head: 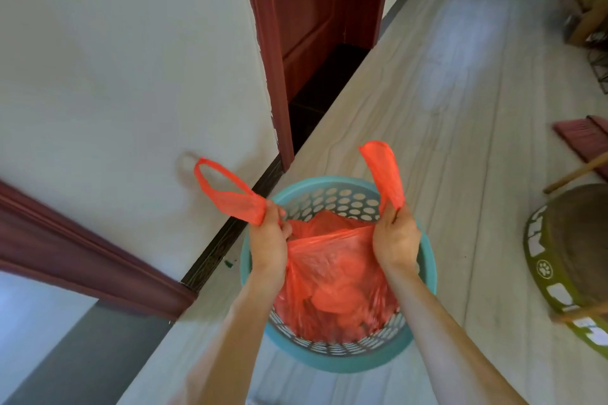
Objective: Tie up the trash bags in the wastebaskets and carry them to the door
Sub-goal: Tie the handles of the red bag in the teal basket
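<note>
Trash bag (332, 276) inside teal wastebasket (427, 273) on floor by wall, loop handles pinched apart above rim, left grip (268, 240) and right grip (396, 235) each shut on one, seemingly readied for crossing into a knot.

A thin red-orange plastic trash bag (332, 276) sits untied inside a round teal wastebasket (424, 276) with perforated walls, its two handle loops drawn up and apart above the rim; the wastebasket stands on the pale floor close to the white wall's dark baseboard.
</note>
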### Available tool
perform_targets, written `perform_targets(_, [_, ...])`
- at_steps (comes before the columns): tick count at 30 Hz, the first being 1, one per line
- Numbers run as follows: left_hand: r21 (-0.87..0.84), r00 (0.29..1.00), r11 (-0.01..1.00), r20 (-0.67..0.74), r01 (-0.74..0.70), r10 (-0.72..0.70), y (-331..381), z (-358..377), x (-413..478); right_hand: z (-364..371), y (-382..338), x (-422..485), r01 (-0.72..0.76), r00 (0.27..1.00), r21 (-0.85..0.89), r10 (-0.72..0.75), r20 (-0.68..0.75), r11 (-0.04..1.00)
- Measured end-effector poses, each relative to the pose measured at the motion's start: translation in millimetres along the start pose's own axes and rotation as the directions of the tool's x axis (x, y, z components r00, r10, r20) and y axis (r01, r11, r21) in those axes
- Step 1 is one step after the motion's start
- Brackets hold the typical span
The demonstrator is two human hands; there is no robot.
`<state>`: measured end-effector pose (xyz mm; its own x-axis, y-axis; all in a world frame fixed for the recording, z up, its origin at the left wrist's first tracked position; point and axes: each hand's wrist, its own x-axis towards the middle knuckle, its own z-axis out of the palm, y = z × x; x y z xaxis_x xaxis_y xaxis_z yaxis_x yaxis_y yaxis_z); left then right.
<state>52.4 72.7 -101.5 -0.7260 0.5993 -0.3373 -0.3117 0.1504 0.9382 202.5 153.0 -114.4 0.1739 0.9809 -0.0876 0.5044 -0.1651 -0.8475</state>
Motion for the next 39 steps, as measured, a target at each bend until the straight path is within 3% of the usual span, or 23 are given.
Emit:
perform_targets(3, [0.126, 0.995, 0.991, 0.097, -0.048, 0.036, 1.2, -0.2, -0.3, -0.6, -6.3, -2.9, 0.028, 1.000, 0.083, -0.029, 0.001, 0.996])
perform_targets(7, [0.429, 0.965, 0.902, 0.254, -0.047, -0.071, 1.6, -2.1, -2.2, 2.3, -10.8, -9.2, 0.047, 0.998, 0.302, -0.058, 0.026, 0.952])
perform_targets(9, [0.508, 0.956, 0.861, 0.269, -0.040, -0.114, 0.7, 0.1, 0.9, 3.9, -11.1, -9.5, 0.015, 1.000, 0.298, -0.022, 0.018, 0.954])
perform_targets(11, [0.427, 0.956, 0.904, 0.273, -0.022, -0.105, 0.6, 3.4, 4.0, 4.7, -6.9, -7.4, -0.003, 1.000, 0.211, 0.008, -0.026, 0.977])
perform_targets(14, [0.062, 0.992, 0.995, 0.097, 0.076, -0.082, 2.2, 3.7, 5.5, 2.0, 0.7, -0.8, -0.097, 0.993, 0.072, 0.101, -0.053, 0.993])
perform_targets(16, [-0.186, 0.987, 0.970, 0.065, 0.158, -0.148, 6.6, -1.4, 7.7, 1.1, 1.8, 1.9, -0.104, 0.994, -0.011, 0.104, -0.018, 0.994])
perform_targets(19, [-0.315, 0.978, 0.930, 0.136, 0.192, -0.156, 9.1, -9.2, 11.6, 0.8, 3.2, 2.6, -0.086, 0.996, -0.080, 0.088, 0.021, 0.993])
perform_targets(23, [-0.246, 0.970, 0.957, 0.224, 0.152, -0.096, 14.1, -8.9, 7.4, -0.5, 9.4, 3.5, -0.116, 0.991, -0.122, 0.123, 0.055, 0.986])
perform_targets(28, [0.168, 0.932, 0.985, 0.363, -0.040, -0.024, 13.9, 8.1, -10.2, -4.6, 5.4, 0.8, -0.146, 0.978, -0.142, 0.164, 0.131, 0.979])
perform_targets(32, [0.524, 0.885, 0.793, 0.464, -0.311, 0.039, 8.8, 13.7, -29.0, -10.6, 0.0, -7.8, -0.083, 0.948, -0.121, 0.116, 0.298, 0.989])
perform_targets(36, [0.622, 0.734, 0.393, 0.610, -0.677, 0.299, -2.8, 23.8, -31.4, -17.0, -9.4, -13.2, -0.013, 0.902, -0.095, 0.052, 0.429, 0.995])
perform_targets(39, [0.605, 0.669, 0.286, 0.680, -0.743, 0.299, -10.9, 23.7, -30.2, -20.1, -7.3, -13.2, 0.066, 0.871, -0.070, -0.023, 0.491, 0.995])
